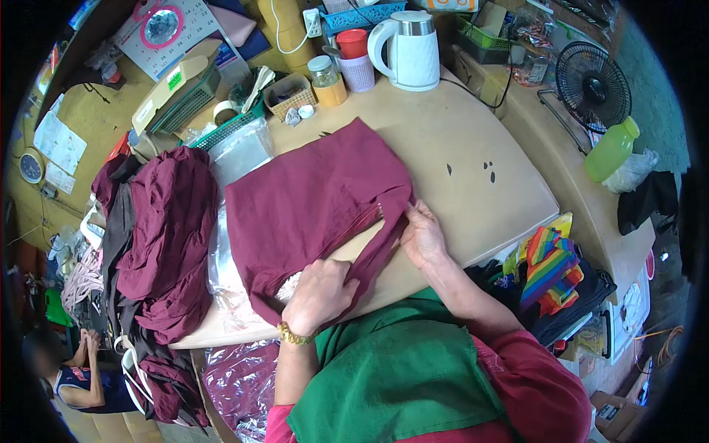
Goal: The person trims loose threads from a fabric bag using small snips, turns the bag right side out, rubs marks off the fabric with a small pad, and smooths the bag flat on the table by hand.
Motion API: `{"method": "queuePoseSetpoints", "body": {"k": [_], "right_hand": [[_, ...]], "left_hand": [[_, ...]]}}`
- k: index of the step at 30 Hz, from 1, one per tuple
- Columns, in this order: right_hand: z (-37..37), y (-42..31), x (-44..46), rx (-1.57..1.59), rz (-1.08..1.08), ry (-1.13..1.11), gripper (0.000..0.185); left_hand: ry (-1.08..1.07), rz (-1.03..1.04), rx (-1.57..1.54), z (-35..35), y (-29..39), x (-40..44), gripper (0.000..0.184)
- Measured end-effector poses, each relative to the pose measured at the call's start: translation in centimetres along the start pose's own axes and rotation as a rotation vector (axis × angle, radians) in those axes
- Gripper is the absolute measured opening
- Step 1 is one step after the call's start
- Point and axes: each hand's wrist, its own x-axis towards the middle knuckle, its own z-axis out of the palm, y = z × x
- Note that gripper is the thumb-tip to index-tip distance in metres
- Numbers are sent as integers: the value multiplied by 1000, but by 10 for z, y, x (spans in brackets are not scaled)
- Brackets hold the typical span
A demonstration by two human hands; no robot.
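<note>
Beige surface (473, 214), marked by a few dark spots (493, 178), in a cluttered workroom; white kettle (413, 59) at its far edge, black fan (594, 85) beyond it at right. Maroon cloth (303, 196) lies near the middle; judged light, soft and apt to sag, it should be held by its narrow edge band (380, 251). Right hand (425, 236): grip clamped on that band. Left hand (317, 295): curled over the near side, fingertips hidden; whether clamped cannot be told.

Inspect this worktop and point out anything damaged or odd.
The tabletop has small dark marks to the right of the maroon cloth. They break up its mostly plain beige surface and may be chips or worn spots, though stains can't be ruled out.
</note>
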Motion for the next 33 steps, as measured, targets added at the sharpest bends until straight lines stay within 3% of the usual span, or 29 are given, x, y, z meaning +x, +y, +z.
{"method": "queuePoseSetpoints", "body": {"k": [1, 2, 6, 7, 9, 11, 12, 15, 17, 20, 22, 23, 25, 27, 28, 29, 33], "right_hand": [[-4, -1, 4, 40, -63, 0, 6], [-7, -1, 5, 39, -65, 1, 20], [-19, 3, 19, -34, -153, -9, 23], [-9, 0, 14, 17, -91, 21, 26], [6, -2, -1, 68, -23, 48, 29], [11, 2, -21, 22, 399, -94, 38], [10, 3, -21, 18, 402, -94, 38], [9, 0, -12, -227, 120, 2, 40], [8, -14, -1, -184, -41, 33, 31], [26, -44, -14, -358, 10, 23, 29], [55, -77, -35, -1499, 270, -65, 27], [61, -75, -44, -1505, 276, -76, 27], [71, -59, -72, -1584, -1049, -449, 26], [97, -42, -73, -1563, -1191, -502, 24], [81, -37, -57, -1673, -1139, -650, 22], [73, -34, -42, -1591, -1073, -716, 28], [47, -51, -1, -1665, -1320, -439, 42]], "left_hand": [[-21, 2, -14, -1, -4, -5, 28], [-48, -3, 10, -5, -5, -11, 23], [-152, -3, -116, -7, -25, -27, 27], [-153, -5, -117, -6, -24, -28, 27], [55, -69, -256, -3, -18, -27, 27], [126, -66, -249, 1, -13, -25, 26], [98, -60, -236, 2, -10, -23, 27], [21, -6, -209, 3, -12, -26, 31], [-33, 9, -244, -1, -12, -30, 31], [43, 20, -201, 9, -18, -29, 30], [81, -6, -143, 7, -19, -28, 29], [111, -30, -86, 6, -19, -28, 29], [79, 11, -157, 5, -7, -23, 28], [77, 124, -284, 11, 1, -16, 26], [20, 155, -273, 5, 7, -16, 27], [-36, 187, -261, -1, 12, -17, 27], [58, 94, -139, 3, -11, -33, 28]]}}
